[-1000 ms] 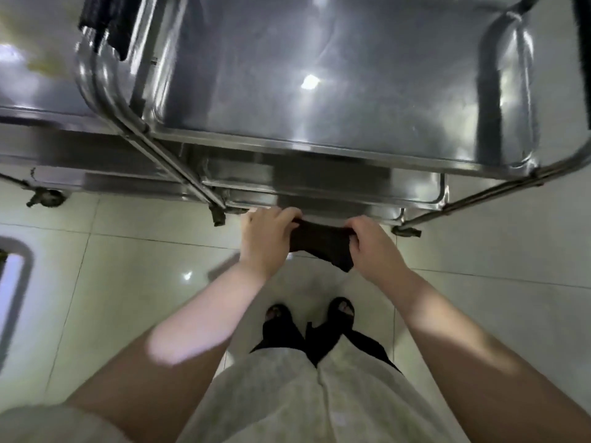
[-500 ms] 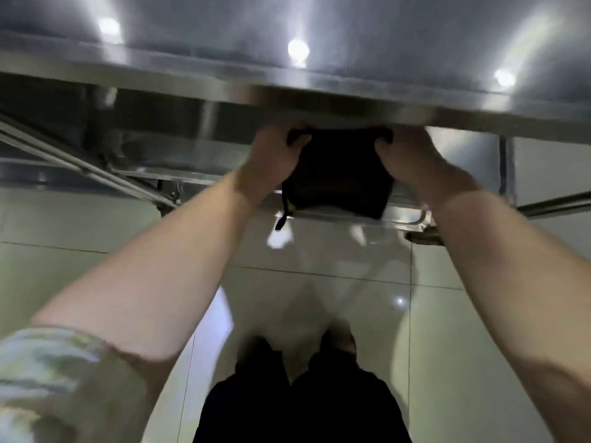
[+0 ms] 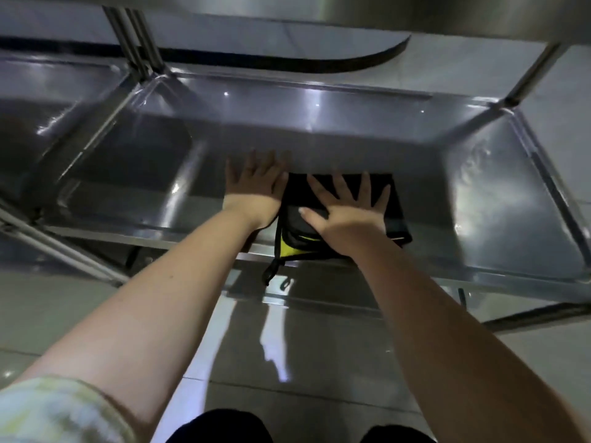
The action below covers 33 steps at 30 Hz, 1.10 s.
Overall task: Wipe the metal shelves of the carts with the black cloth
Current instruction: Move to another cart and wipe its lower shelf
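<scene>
My flat right hand [image 3: 348,219] presses the cloth [image 3: 396,212] on the shelf [image 3: 479,193]; left hand [image 3: 252,183] lies flat beside. Next: sweep sideways.

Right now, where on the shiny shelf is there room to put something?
The shelf is bare from the cloth to its right rim, from the left hand to its left rim, and behind both to the far rim. The middle front is crowded: the right hand lies on the cloth.
</scene>
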Each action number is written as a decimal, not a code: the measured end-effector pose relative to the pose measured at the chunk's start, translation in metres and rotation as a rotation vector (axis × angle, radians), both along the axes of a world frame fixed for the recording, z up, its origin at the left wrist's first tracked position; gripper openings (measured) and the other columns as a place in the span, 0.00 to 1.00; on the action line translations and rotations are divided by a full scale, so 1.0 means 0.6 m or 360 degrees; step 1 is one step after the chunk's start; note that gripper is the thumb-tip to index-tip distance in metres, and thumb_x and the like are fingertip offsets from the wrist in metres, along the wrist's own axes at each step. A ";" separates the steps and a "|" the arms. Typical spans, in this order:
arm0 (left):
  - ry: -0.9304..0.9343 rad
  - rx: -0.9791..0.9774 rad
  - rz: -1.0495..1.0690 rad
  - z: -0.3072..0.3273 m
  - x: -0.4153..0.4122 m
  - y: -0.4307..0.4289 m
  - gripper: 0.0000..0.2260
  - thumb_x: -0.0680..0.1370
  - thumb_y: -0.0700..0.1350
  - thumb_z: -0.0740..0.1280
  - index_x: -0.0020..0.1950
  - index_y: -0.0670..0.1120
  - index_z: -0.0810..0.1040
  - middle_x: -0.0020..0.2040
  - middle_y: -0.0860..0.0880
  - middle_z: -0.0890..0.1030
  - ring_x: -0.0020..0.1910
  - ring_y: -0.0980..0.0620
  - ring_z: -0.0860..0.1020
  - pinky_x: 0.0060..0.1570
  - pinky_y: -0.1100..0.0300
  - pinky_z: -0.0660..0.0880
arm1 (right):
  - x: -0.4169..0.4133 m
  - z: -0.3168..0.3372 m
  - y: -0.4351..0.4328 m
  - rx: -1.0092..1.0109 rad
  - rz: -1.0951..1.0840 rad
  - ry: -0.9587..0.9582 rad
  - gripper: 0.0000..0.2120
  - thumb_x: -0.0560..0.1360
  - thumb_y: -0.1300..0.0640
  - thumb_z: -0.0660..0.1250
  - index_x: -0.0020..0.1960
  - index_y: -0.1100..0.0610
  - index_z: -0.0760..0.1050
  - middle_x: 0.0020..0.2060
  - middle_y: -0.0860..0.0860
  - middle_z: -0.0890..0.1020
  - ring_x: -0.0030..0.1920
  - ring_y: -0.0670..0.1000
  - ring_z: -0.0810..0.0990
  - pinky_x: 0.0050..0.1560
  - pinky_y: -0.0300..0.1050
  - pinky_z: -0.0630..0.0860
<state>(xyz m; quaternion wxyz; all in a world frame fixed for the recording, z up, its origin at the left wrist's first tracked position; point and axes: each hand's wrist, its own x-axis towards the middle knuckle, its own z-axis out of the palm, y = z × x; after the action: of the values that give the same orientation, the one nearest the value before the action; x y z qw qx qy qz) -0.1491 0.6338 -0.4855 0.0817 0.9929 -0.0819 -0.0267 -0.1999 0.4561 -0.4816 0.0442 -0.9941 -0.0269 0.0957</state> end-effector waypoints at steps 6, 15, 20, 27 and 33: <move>-0.0098 0.0166 -0.0068 -0.002 -0.006 0.001 0.24 0.84 0.55 0.48 0.81 0.59 0.48 0.82 0.53 0.44 0.79 0.40 0.37 0.73 0.35 0.35 | 0.107 0.011 -0.042 0.0062 -0.0129 -0.0029 0.32 0.76 0.27 0.44 0.77 0.32 0.41 0.80 0.44 0.42 0.77 0.66 0.37 0.70 0.75 0.35; 0.0070 0.0100 -0.0010 0.000 0.004 -0.004 0.22 0.84 0.57 0.46 0.79 0.65 0.47 0.81 0.56 0.44 0.80 0.44 0.43 0.73 0.35 0.38 | 0.041 0.017 -0.048 0.0092 -0.0044 0.0040 0.28 0.77 0.27 0.43 0.74 0.27 0.39 0.79 0.45 0.39 0.77 0.66 0.36 0.70 0.74 0.34; 0.0084 0.0063 0.0000 0.002 -0.001 -0.003 0.22 0.84 0.59 0.46 0.79 0.65 0.49 0.81 0.56 0.46 0.80 0.43 0.44 0.74 0.36 0.38 | -0.038 0.014 -0.098 0.0057 0.0024 -0.0016 0.29 0.75 0.26 0.47 0.73 0.24 0.40 0.78 0.39 0.39 0.78 0.61 0.36 0.72 0.69 0.33; 0.0102 0.0072 0.0008 0.002 -0.003 -0.004 0.22 0.84 0.60 0.45 0.79 0.66 0.48 0.81 0.55 0.45 0.80 0.44 0.43 0.73 0.36 0.38 | 0.098 0.013 -0.152 0.0038 -0.0554 -0.0032 0.30 0.77 0.29 0.45 0.77 0.31 0.41 0.80 0.45 0.42 0.77 0.69 0.39 0.68 0.78 0.36; 0.0084 0.0042 0.0025 0.002 -0.003 -0.002 0.22 0.84 0.59 0.46 0.79 0.65 0.48 0.81 0.56 0.46 0.80 0.44 0.43 0.73 0.35 0.38 | 0.013 0.007 -0.019 -0.0034 -0.0051 -0.0038 0.30 0.75 0.25 0.43 0.75 0.28 0.41 0.80 0.43 0.42 0.77 0.66 0.37 0.69 0.75 0.34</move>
<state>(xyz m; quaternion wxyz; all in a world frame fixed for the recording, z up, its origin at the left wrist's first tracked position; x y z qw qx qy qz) -0.1510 0.6326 -0.4842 0.0711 0.9935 -0.0715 -0.0534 -0.1921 0.4444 -0.4776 0.0348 -0.9959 -0.0104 0.0833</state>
